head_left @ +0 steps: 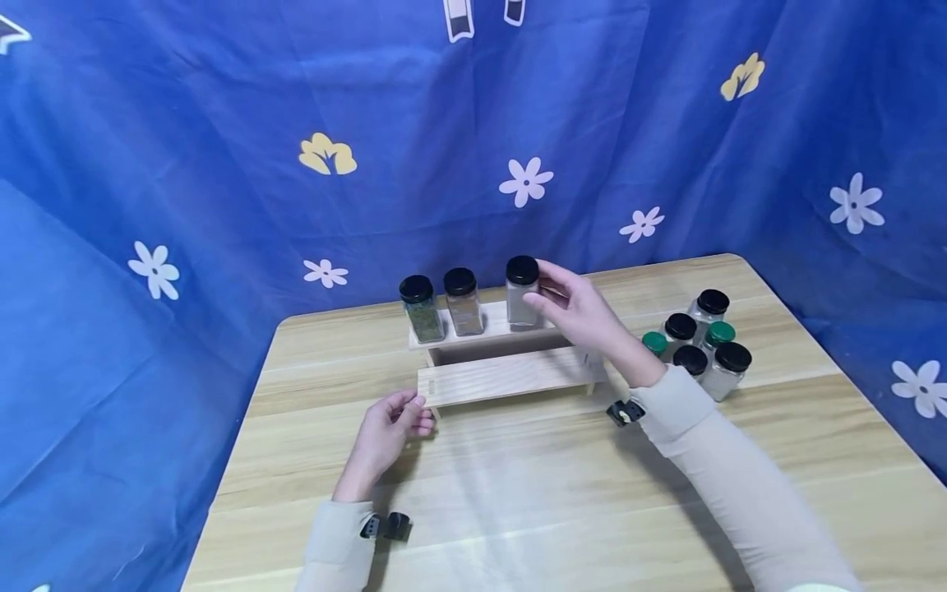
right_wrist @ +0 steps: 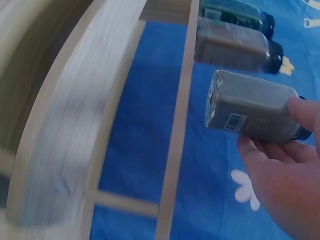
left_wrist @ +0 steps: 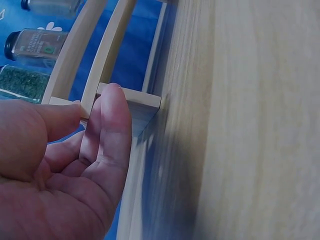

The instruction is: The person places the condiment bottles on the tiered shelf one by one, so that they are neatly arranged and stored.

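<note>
My right hand [head_left: 580, 312] grips a square spice jar [right_wrist: 252, 107] of greyish-brown powder near its black lid. In the right wrist view its base is just off the upper shelf [right_wrist: 177, 130] of a two-step wooden spice rack. My left hand [head_left: 388, 427] pinches the front left end of the rack's lower shelf [head_left: 510, 376], thumb on one side and fingers on the other. On the upper step stand a jar of green herbs [head_left: 424, 316] at the left end and a jar of brown spice [head_left: 464, 308] beside it, both with black lids.
On the right of the wooden table [head_left: 518, 510], behind my right forearm, several more jars [head_left: 723, 374] are grouped, some with black lids and some with a green lid [head_left: 720, 332]. A blue patterned cloth [head_left: 414, 164] hangs behind the table and along its sides.
</note>
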Motion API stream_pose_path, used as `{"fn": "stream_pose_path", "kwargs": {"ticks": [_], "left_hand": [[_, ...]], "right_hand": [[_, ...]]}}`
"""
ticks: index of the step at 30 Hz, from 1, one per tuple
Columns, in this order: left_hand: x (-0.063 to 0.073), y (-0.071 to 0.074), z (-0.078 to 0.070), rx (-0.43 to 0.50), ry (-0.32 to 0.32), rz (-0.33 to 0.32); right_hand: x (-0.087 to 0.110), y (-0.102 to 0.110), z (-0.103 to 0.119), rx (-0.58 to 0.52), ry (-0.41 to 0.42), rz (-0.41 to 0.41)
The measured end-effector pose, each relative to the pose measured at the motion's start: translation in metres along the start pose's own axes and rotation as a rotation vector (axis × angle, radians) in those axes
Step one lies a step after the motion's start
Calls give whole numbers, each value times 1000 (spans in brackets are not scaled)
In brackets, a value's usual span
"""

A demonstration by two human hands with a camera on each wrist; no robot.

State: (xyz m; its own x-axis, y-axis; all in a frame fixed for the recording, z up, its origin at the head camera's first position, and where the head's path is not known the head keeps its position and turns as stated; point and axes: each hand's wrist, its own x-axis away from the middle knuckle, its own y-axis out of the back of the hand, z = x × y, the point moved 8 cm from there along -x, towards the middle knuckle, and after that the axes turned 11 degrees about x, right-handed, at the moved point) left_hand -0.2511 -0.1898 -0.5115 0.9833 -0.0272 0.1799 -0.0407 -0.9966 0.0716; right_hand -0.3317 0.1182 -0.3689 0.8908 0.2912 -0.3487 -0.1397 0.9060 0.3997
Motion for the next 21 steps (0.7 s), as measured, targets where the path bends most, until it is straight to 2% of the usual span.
{"fn": "stream_pose_path", "kwargs": {"ticks": [9,21], "left_hand": [[0,-3,0,-4,12,12],[2,0,-1,3,1,2]], "right_hand": [[-11,-26,-4,-28,28,28],[-15,-33,-10,-53,4,39]]}}
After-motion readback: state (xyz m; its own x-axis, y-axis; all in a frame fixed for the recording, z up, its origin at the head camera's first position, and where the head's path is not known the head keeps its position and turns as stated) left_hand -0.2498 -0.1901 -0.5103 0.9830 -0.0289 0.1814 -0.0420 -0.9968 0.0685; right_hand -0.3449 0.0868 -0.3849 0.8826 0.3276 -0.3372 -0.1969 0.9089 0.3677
